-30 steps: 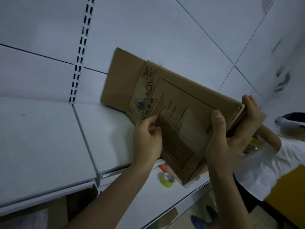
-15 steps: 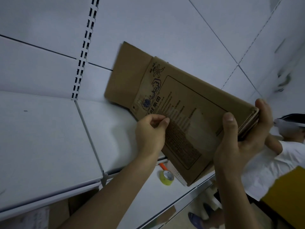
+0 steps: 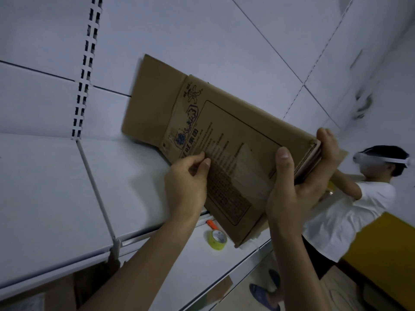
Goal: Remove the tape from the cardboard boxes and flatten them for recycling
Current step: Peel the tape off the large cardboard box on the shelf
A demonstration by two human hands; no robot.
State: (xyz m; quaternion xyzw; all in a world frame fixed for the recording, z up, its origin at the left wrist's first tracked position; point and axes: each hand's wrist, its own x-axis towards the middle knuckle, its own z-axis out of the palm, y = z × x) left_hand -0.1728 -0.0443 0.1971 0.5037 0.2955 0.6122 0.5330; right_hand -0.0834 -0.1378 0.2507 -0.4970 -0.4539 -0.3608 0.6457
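White shelf (image 3: pixel 56 187) carries the flattened cardboard box (image 3: pixel 224 122), far flap at its back edge, long axis slanting toward the front edge. A strip of clear tape (image 3: pixel 243 169) crosses the printed face; the left hand (image 3: pixel 186 185), nearer, pinches the strip's end, while the right hand (image 3: pixel 298 185) clamps the box's right edge.

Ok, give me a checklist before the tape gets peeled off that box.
1. Cardboard box flattened: ok.
2. Right hand grips its edge, thumb in front: ok.
3. Left hand fingertips at the clear tape's edge: ok.
4. Tape end lifted: cannot tell.
5. Space on the right: not ok, another person stands close behind the box.
6. Orange cutter on the lower shelf, near: ok.
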